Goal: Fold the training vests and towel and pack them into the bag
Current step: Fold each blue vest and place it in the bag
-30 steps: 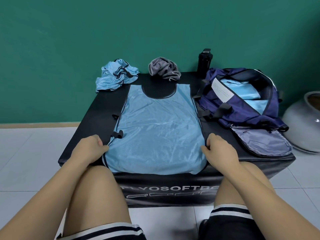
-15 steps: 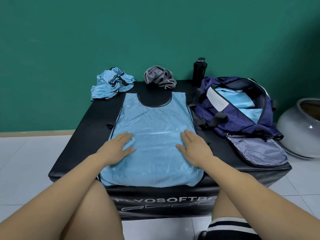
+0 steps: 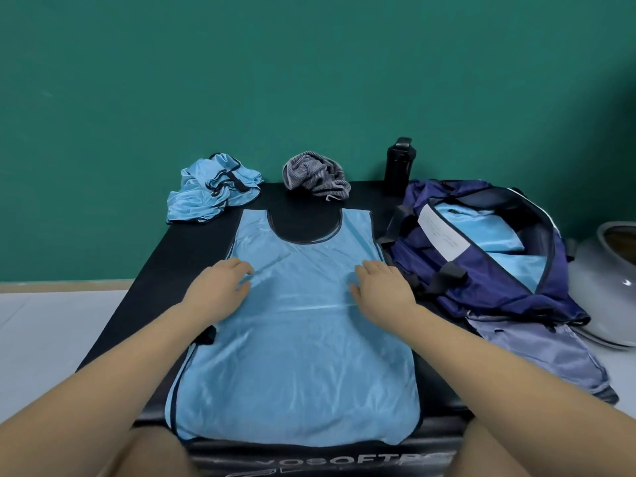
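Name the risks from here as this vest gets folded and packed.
The spread vest overhangs the black box at its near edge; with the left hand and right hand pressing higher up, the glossy fabric might slide off.
The black bottle stands close to the bag; stuffing the bag could tip it.
The crumpled vests sit right at the far left corner and may drop.

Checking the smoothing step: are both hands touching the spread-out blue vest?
Touching. The head view shows the left hand and the right hand lying flat on the blue vest, with no gap under either hand.
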{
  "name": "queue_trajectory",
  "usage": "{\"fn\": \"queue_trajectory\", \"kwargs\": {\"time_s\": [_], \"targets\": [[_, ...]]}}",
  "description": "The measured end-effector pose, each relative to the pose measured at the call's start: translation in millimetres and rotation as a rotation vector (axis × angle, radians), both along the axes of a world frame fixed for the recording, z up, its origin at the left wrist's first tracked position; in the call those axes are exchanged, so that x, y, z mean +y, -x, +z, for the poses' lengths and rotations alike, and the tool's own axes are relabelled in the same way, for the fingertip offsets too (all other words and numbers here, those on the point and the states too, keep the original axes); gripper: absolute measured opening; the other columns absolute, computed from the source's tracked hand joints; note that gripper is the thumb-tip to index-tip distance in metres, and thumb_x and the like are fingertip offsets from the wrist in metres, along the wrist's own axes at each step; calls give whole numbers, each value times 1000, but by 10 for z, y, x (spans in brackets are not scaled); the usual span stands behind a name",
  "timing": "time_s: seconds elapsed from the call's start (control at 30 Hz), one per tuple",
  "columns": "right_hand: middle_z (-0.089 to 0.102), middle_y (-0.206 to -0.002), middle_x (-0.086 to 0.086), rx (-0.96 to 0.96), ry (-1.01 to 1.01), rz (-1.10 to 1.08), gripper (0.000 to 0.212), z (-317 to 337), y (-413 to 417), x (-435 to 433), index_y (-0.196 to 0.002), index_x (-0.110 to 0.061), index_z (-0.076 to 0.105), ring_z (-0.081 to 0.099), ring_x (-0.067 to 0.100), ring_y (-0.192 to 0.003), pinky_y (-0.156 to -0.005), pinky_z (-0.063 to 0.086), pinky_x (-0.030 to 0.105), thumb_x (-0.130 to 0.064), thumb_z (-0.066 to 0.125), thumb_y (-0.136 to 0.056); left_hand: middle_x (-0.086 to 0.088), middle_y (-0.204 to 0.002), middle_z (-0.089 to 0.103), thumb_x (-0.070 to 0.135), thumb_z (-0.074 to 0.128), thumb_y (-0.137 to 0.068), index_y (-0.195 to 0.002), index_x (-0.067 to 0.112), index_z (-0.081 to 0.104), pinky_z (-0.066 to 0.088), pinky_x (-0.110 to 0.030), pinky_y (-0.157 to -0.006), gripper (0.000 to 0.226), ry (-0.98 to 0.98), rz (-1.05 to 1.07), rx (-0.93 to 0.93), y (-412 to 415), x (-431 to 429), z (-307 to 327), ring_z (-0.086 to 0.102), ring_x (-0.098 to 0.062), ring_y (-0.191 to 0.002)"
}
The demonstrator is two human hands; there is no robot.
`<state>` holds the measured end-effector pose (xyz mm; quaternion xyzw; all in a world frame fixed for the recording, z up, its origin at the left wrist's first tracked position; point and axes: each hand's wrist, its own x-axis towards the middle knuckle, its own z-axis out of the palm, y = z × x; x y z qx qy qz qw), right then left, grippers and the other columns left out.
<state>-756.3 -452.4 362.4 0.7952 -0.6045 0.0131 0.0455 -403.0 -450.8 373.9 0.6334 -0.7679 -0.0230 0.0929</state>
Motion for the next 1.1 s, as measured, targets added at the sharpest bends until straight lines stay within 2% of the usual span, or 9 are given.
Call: {"fn": "queue_trajectory", "kwargs": {"time_s": [0.13, 0.3, 0.5, 0.63, 0.87, 0.9, 0.97, 1.03, 1.1], "targets": [[58, -120, 11, 16, 43, -81, 23, 99, -50, -596, -121, -12, 55, 54, 33, -110, -85, 41, 41, -23, 48, -103, 6, -113, 63, 30, 60, -103, -118, 28, 67, 54, -42, -85, 17, 0, 13, 40, 92, -477, -104, 64, -23, -101], [56, -118, 13, -68, 63, -186, 26, 188, 79, -1310, -120, -8, 54, 56, 35, -111, -71, 37, 39, -15, 59, -96, 4, -96, 58, 26, 67, -96, -96, 27, 68, 56, -41, -76, 1, 40, 174, 158, 8, -1027, -109, 61, -22, -85], [61, -111, 12, -53, 36, -267, 24, 161, 151, -1905, -115, -9, 54, 64, 36, -101, -69, 40, 37, -21, 62, -97, -4, -100, 60, 35, 75, -93, -97, 20, 59, 50, -41, -72, 22, 56, 392, 203, -280, -1571, -145, 60, -27, -89], [60, -90, 7, -248, -94, -389, 17, 145, 208, -2189, -88, -9, 56, 63, 34, -87, -66, 45, 32, -23, 66, -90, -16, -90, 72, 41, 78, -92, -85, 9, 61, 52, -44, -72, 37, -34, 462, 260, -302, -1790, -129, 65, -32, -83], [60, -76, 7, -476, -111, -469, 22, 57, 312, -2527, -68, -10, 53, 59, 32, -76, -51, 35, 26, -10, 61, -88, -14, -89, 75, 24, 76, -90, -80, 11, 72, 55, -40, -75, 18, -76, 539, 365, -281, -2002, -140, 66, -27, -84], [61, -76, 7, -517, -108, -470, 18, 66, 316, -2540, -70, -8, 56, 63, 35, -78, -53, 43, 27, -6, 61, -87, -14, -89, 75, 22, 75, -90, -80, 10, 72, 55, -40, -74, 16, -76, 548, 368, -295, -2022, -139, 66, -28, -85], [69, -87, 16, -598, -79, -459, 7, 81, 325, -2559, -83, 1, 68, 72, 39, -96, -76, 60, 41, 0, 62, -87, -13, -87, 74, 22, 74, -89, -78, 10, 70, 54, -39, -72, 17, -80, 563, 378, -326, -2053, -137, 66, -30, -87], [71, -102, 24, -711, -20, -490, 15, 67, 350, -2577, -100, 7, 71, 69, 38, -110, -89, 59, 47, 1, 64, -88, -8, -87, 72, 23, 74, -89, -79, 11, 70, 53, -37, -71, 16, -77, 589, 403, -373, -2076, -148, 65, -28, -88], [68, -104, 13, -765, -10, -508, 18, 44, 366, -2560, -106, -2, 71, 67, 33, -109, -87, 57, 39, -2, 69, -88, -6, -86, 72, 24, 75, -88, -79, 12, 70, 52, -36, -70, 15, -67, 599, 419, -435, -2107, -173, 64, -27, -89]]}}
